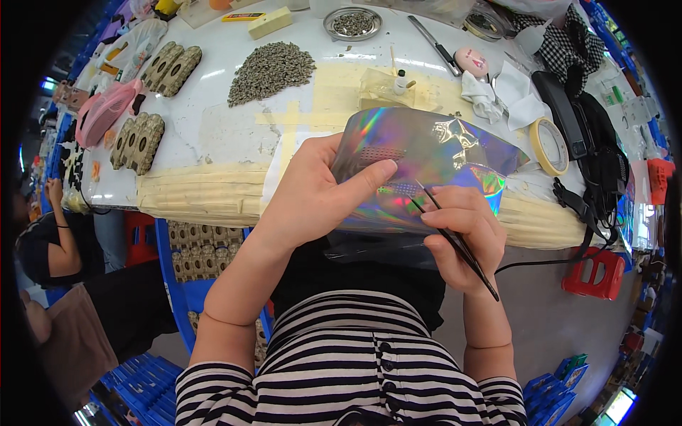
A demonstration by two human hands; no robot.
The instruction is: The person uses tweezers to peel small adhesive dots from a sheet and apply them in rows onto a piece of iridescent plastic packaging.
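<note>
A shiny rainbow-coloured film sheet (419,145) is held up over the near edge of the table. My left hand (316,188) grips its left side, thumb on top and the other fingers out of sight behind it. Rows of small dots show on the film by that thumb. In my right hand (469,231) is a pair of black tweezers (463,250), pinched between thumb and fingers. Their two tips are slightly apart, close to the dotted rows; whether they touch the film I cannot tell.
Beyond the film stand a small bottle (401,84) and a heap of small grey pieces (273,72). More pieces fill a round metal dish (353,25). Camouflage-patterned cases (138,143) lie at left, a tape roll (549,146) at right. Another person (53,241) sits at far left.
</note>
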